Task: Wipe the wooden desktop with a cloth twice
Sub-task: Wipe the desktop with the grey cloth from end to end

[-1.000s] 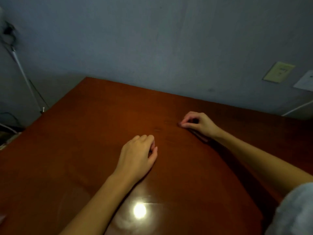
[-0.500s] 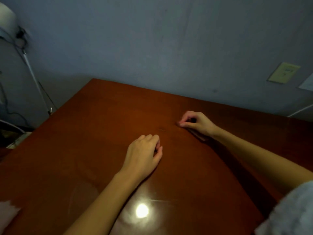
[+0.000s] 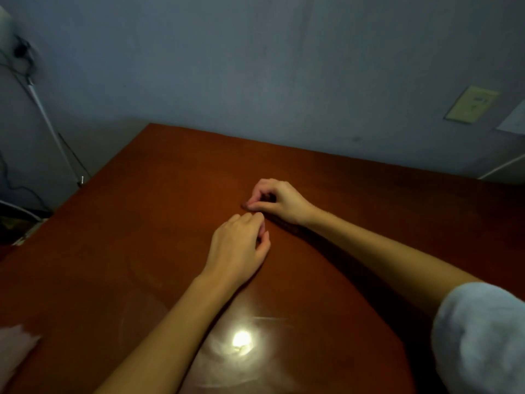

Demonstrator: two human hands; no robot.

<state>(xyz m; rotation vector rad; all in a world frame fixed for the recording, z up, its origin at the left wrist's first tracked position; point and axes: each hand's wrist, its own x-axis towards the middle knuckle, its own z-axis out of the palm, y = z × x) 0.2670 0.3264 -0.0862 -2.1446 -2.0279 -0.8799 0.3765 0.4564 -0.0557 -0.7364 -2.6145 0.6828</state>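
Observation:
The reddish-brown wooden desktop fills most of the head view. My left hand rests on it near the middle, knuckles up, fingers loosely curled, holding nothing. Just beyond it, my right hand sits on the wood with fingers curled and thumb and fingertips pressed together against the surface; nothing shows between them. A pale pink cloth lies at the lower left corner, partly cut off by the frame edge and far from both hands.
A grey-blue wall runs along the desk's far edge, with a beige wall plate at the right. White rods and dark cables stand off the left edge. A lamp glare reflects near me. My fluffy white sleeve shows lower right.
My left hand has slid forward and now lies close to my right hand, which has stayed in place. The pink cloth has come into view at the lower left.

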